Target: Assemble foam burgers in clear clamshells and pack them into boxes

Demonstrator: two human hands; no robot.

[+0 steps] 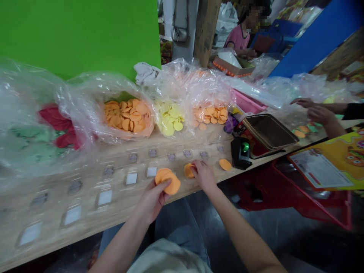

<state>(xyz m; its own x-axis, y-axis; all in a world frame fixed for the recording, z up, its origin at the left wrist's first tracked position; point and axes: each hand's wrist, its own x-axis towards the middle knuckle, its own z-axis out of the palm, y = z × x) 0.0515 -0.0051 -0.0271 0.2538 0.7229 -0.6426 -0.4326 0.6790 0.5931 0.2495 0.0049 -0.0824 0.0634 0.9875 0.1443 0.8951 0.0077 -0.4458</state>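
A stack of flat, round, foam-like orange discs (pixel 167 182) is pinched firmly in the left hand (pixel 150 201) above a pale wooden board (pixel 85 206). The right hand (pixel 204 175) rests on a single orange disc (pixel 188 170) on the board, its grip unclear. A third orange disc (pixel 225 164) lies further along, while the white square patches (pixel 105 197) to the left remain uncovered.

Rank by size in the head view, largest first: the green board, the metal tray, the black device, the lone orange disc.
Green board, largest, though the frame cuts it off; then metal tray; then black device; then orange disc, smallest.
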